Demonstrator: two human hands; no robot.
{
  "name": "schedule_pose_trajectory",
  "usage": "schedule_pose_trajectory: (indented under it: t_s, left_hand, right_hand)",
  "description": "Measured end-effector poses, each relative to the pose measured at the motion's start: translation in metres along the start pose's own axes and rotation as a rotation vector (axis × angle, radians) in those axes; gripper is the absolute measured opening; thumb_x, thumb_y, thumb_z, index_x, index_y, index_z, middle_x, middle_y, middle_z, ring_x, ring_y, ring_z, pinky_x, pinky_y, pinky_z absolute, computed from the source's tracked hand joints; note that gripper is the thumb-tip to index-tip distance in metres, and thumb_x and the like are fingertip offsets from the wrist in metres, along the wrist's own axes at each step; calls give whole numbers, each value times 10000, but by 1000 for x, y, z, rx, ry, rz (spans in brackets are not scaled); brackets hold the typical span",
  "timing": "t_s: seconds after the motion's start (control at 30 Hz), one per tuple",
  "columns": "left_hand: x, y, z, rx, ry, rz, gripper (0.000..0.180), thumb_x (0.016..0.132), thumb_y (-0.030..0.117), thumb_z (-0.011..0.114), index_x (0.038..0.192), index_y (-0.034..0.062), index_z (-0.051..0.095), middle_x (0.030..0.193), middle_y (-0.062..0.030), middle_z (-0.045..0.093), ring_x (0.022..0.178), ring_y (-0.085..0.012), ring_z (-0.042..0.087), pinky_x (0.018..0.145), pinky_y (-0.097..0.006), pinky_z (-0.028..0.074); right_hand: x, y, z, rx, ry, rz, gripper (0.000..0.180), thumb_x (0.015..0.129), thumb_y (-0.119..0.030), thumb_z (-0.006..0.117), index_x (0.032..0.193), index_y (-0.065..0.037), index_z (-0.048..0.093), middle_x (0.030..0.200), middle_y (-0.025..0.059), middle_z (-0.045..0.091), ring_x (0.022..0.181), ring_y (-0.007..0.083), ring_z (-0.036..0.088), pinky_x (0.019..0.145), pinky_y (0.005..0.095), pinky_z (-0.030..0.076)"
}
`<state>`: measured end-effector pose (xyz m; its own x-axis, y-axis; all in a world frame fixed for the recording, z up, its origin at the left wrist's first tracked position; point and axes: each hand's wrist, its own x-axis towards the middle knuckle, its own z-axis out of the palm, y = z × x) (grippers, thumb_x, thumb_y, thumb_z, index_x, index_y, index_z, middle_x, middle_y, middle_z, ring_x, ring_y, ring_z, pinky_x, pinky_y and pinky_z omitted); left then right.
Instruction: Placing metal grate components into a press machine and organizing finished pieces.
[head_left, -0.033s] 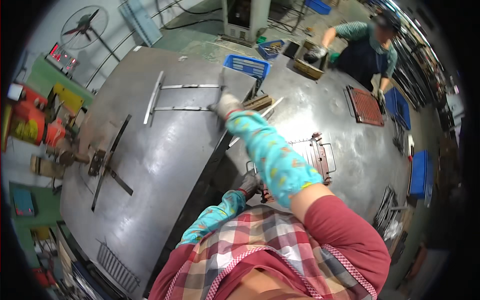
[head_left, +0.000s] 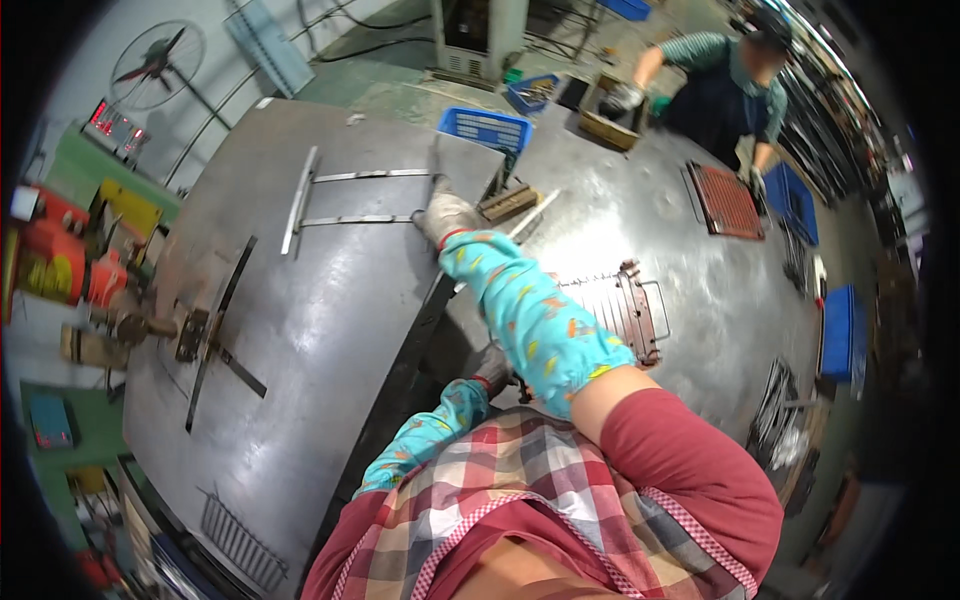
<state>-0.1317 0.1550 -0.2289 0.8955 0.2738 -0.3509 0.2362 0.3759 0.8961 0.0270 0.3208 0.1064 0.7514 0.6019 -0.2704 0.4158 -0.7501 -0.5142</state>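
Right hand (head_left: 445, 215) gloved, grasping flat metal strip (head_left: 355, 219); blue crate (head_left: 485, 130) beyond, contents unclear.

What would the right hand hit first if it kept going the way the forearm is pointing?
The right hand points up and left across the steel table. Its glove already seems to reach the lower flat metal strip; beyond that lies the parallel upper strip. Depth is hard to judge here.

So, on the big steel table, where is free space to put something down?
The widest bare patch on the steel table lies between the flat bars near the right hand and the crossed bars at the left. Another lies toward the near edge, before the small wire grid. It is crowded around the right hand.
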Motion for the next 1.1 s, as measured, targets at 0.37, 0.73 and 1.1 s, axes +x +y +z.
schedule_pose_trajectory:
  t_s: [0.37, 0.73, 1.1]
  left_hand:
    - [-73, 201, 9, 225, 226, -544, 490, 825, 465, 591, 1016, 17, 540, 809, -94, 570, 650, -222, 519, 533, -386, 419]
    - [-82, 184, 22, 327, 367, -360, 608, 842, 493, 559, 1231, 32, 485, 951, -149, 592, 736, -269, 555, 657, -397, 456]
    - [-98, 195, 51, 772, 515, -278, 985, 634, 522, 735, 1314, -83, 360, 1276, -301, 465, 1185, -413, 467, 988, -429, 383]
  right_hand:
    - [-129, 235, -41, 1063, 46, 81, 353, 752, -113, 611, 1053, 66, 565, 942, 128, 632, 813, 221, 605, 742, 321, 488]
    - [-251, 391, -82, 1063, 122, 197, 157, 763, -80, 601, 892, 6, 578, 750, 61, 592, 622, 134, 541, 578, 269, 450]
    - [-207, 383, -90, -107, -116, 229, 467, 792, -389, 641, 1074, -21, 580, 1010, 195, 642, 981, 347, 613, 858, 410, 484]
